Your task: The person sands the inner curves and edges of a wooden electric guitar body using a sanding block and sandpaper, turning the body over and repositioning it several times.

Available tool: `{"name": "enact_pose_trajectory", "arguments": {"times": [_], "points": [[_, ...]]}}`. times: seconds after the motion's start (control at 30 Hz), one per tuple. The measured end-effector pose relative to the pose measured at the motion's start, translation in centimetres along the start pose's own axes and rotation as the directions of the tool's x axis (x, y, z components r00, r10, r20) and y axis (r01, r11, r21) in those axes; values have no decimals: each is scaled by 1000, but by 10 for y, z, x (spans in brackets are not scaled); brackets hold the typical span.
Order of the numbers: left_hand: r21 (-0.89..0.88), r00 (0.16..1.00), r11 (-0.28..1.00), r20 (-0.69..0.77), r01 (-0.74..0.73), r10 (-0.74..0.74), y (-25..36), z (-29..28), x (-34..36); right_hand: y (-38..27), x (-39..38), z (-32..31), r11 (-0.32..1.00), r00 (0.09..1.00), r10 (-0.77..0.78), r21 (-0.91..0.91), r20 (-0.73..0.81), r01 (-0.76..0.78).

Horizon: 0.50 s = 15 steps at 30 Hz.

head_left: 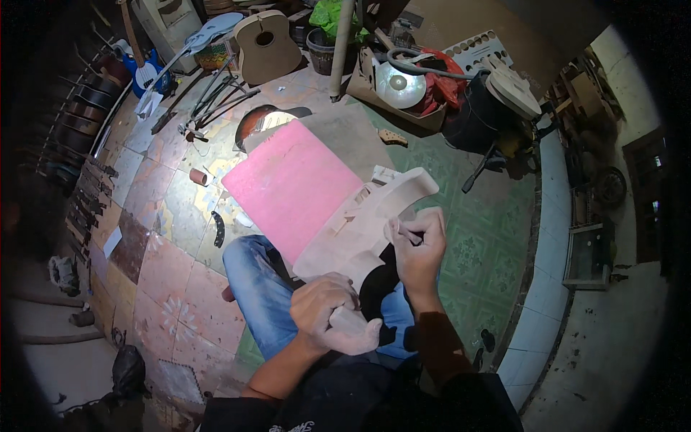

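A pale, dusty electric guitar body with routed cavities lies tilted across my lap. Its curved horn points up to the right. My left hand is closed round a pale, rounded end at the near side of the body, thumb pointing right. On the right side, my right hand is pinched closed at the body's edge, just below the horn. Whatever small piece it holds is mostly hidden by the fingers. A pink sheet lies against the far left side of the body.
A grey board and a sunburst guitar body lie beyond the pink sheet. An acoustic guitar body, a bucket and a cardboard box stand farther back. Left on the tiles are a small brown cylinder and a dark curved piece.
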<state>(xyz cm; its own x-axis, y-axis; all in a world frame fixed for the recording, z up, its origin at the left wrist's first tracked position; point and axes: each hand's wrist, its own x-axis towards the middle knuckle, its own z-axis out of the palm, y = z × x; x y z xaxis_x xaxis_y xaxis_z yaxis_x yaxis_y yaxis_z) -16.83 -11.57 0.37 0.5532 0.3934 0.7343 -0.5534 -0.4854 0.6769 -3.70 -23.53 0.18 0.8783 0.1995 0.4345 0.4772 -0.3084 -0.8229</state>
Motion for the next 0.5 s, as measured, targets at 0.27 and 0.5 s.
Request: {"name": "enact_pose_trajectory", "arguments": {"times": [0.27,0.5], "points": [[-27,1000,999,-8,17,-17,1,-1,-1,-6,4,1,1000,1000,13,-6,-8,-14],[6,1000,1000,14,11,-11,1,-3,-5,1,-1,1,999,1000,8,50,-3,-8]]}}
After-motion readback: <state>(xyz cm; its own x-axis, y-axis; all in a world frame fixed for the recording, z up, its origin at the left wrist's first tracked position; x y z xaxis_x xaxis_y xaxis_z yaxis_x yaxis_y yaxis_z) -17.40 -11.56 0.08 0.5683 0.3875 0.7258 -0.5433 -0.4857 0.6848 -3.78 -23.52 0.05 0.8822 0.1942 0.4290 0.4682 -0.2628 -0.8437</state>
